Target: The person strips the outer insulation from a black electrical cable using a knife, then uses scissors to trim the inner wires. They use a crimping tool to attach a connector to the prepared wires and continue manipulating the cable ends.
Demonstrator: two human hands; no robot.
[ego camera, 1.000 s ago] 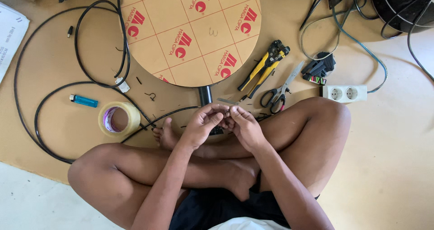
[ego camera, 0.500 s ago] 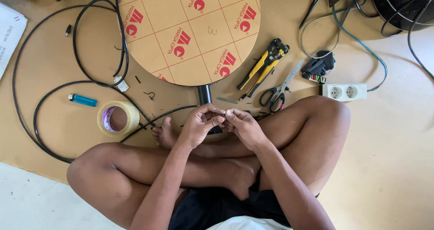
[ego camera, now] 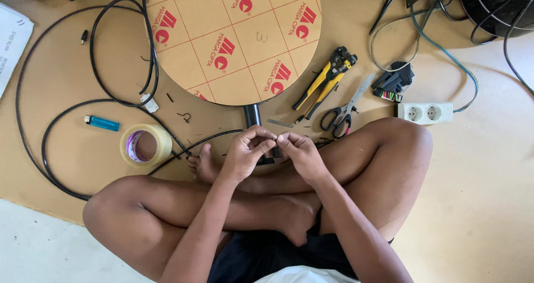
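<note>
I see my left hand (ego camera: 245,152) and right hand (ego camera: 300,154) meeting fingertip to fingertip, both pinched on the end of a thin black cable (ego camera: 72,121), just below the round brown cardboard disc (ego camera: 233,38). Right of the disc lie yellow-handled wire strippers (ego camera: 325,82) and scissors (ego camera: 342,110); left-below it, a clear tape roll (ego camera: 146,145).

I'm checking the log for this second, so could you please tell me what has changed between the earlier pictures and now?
Almost nothing. The left hand and right hand stay together over the crossed legs, fingertips pinching the end of the black cable; only the fingers shifted slightly. The tape roll, lighter, pliers and scissors lie where they were.
</note>
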